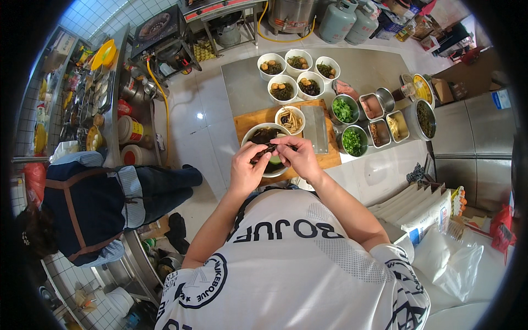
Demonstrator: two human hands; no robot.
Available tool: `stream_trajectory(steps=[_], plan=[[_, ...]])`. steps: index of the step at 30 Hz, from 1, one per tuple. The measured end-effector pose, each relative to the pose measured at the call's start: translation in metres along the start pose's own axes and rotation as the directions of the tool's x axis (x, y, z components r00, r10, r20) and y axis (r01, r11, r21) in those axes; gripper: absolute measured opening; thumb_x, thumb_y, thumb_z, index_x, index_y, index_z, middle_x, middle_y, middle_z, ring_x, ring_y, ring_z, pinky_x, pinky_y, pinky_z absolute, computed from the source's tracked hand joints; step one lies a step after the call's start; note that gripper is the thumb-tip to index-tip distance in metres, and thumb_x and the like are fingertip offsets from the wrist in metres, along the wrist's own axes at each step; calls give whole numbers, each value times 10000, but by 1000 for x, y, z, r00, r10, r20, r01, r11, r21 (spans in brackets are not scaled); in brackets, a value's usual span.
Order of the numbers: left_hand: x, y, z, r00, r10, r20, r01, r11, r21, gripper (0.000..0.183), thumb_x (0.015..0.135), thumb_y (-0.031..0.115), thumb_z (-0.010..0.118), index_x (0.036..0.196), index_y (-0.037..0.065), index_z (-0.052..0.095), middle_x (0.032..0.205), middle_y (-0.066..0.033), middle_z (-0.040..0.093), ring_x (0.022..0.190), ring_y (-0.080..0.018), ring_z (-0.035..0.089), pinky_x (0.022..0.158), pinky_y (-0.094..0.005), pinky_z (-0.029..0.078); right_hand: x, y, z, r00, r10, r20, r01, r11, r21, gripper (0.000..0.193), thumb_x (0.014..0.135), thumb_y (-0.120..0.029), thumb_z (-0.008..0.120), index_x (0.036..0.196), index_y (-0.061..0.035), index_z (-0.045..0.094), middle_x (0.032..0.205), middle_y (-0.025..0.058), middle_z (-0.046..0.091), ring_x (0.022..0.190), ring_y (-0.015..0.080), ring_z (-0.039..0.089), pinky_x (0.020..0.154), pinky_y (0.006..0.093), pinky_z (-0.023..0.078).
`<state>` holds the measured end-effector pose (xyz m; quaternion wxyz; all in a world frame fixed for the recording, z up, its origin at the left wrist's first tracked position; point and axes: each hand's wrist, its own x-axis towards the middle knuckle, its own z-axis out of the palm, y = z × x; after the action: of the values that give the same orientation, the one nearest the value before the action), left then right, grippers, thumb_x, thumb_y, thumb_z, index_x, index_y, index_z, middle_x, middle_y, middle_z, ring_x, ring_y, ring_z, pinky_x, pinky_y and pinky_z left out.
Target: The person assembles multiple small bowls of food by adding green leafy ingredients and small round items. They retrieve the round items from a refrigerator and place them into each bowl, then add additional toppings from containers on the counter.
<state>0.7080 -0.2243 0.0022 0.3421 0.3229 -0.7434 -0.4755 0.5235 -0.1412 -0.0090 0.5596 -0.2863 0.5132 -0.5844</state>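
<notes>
My left hand (247,165) and my right hand (300,158) meet above a large white bowl (251,131). Between their fingertips they pinch a dark, limp piece of food (269,147), possibly wood ear fungus; its exact kind is unclear. More dark pieces (265,135) lie in the bowl, and something green shows beneath my fingers. Just beyond it, a small white bowl of pale strips (291,120) stands on the wooden cutting board (256,119). A cleaver (314,129) with a broad blade lies flat to the right of that bowl.
Several white bowls (283,89) with dark greens and round brown pieces stand on the steel table (242,77). To the right are metal containers of chopped greens (352,141) and other ingredients. Another person (91,206) is at the left, near a crowded shelf. Gas cylinders (337,22) stand beyond.
</notes>
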Motion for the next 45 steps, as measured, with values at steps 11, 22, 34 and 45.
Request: stream_trajectory(steps=[11,22,34,45], plan=[[1,4,8,994,-101,-31,101,995,-14,222,935,47,810,1146,-5,764,986,-113,724,889,-215,744,801,-328,590,-2,-7,0,972,-232,34,224,873,-434,198,1025,-36,716,1208,6,779,953,36,762,744,99,618,672,292,547],[9,-1,12,994,93,64,-106,961,257,133,870,42,803,976,-15,746,885,-162,684,814,-357,702,725,-421,553,-4,0,4,825,-479,299,482,321,-815,191,885,-70,774,1060,-30,710,929,146,699,851,377,709,735,487,591],[9,5,12,997,3,80,-17,985,171,141,870,13,811,1004,-16,779,849,-138,686,751,-266,696,701,-345,546,-4,-4,-1,885,-448,-125,273,718,-640,95,941,-29,732,1008,17,781,900,134,794,775,208,763,724,329,599],[10,-37,11,890,-449,-80,404,858,-315,227,1059,116,745,1242,-19,766,953,-17,723,813,-60,615,738,-229,521,21,-5,-36,987,133,94,-71,871,-487,187,1059,-103,720,1209,-15,789,924,43,765,745,103,677,691,296,555]])
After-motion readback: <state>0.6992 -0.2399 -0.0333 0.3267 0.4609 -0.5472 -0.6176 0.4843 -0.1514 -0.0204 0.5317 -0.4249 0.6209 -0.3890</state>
